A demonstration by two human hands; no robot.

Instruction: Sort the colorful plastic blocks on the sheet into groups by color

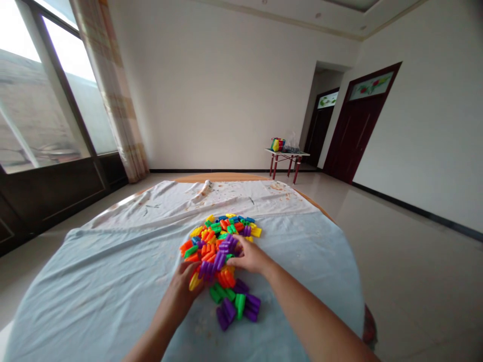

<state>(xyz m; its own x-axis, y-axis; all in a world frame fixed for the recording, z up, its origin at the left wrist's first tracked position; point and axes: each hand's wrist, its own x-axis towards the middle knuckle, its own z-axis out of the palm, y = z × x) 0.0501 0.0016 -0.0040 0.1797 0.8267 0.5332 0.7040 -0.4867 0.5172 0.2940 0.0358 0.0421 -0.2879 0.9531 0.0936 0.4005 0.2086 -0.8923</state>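
A pile of colourful plastic building blocks [208, 250], ribbed like tubes side by side, lies on the cloth-covered table. My right hand [252, 255] reaches in from the right, its thumb and fingers closed on a purple block [228, 244]. At the pile's near left side, my left hand [183, 285] is curled round another purple block [206, 270], its fingertips partly hidden. Between the two hands is one more purple block [219, 261]; I cannot tell whether these are joined. Closer to me lies a cluster of purple blocks [226, 314] and green blocks [240, 304].
A light blue cloth [124, 281] and a white patterned cloth [169, 201] cover the round table. Beyond it, a small side table [289, 152] carries a colourful bag [278, 145] and a clear plastic bag [292, 143]. Windows stand left, a dark red door [358, 125] right.
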